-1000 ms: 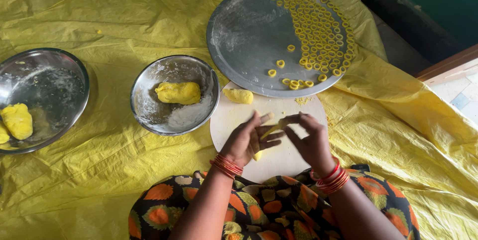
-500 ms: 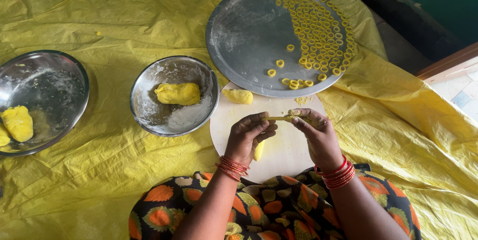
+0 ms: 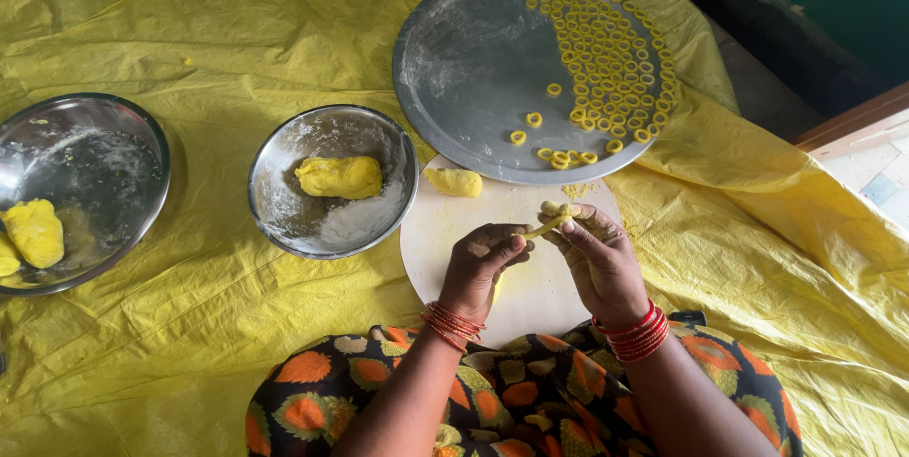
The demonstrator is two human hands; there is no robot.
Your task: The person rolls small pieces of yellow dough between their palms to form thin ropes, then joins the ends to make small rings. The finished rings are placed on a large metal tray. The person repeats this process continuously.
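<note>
A thin rolled strip of yellow dough (image 3: 547,223) is held between my two hands above a round white board (image 3: 530,296). My left hand (image 3: 481,268) pinches the strip's near end; my right hand (image 3: 598,258) grips its far end with the fingertips. A small lump of dough (image 3: 454,181) lies on the board's far edge. Beyond the board sits a large round steel tray (image 3: 473,78) with several small yellow dough rings (image 3: 606,59) laid in rows on its right side.
A steel bowl (image 3: 284,220) with a dough lump (image 3: 340,177) and flour stands left of the board. A larger steel bowl (image 3: 95,163) at far left holds more dough (image 3: 34,232). All rests on a wrinkled yellow plastic sheet (image 3: 189,31). My patterned lap is below.
My hands lifted off the board and came together, now stretching the dough strip between the fingertips instead of rolling it.
</note>
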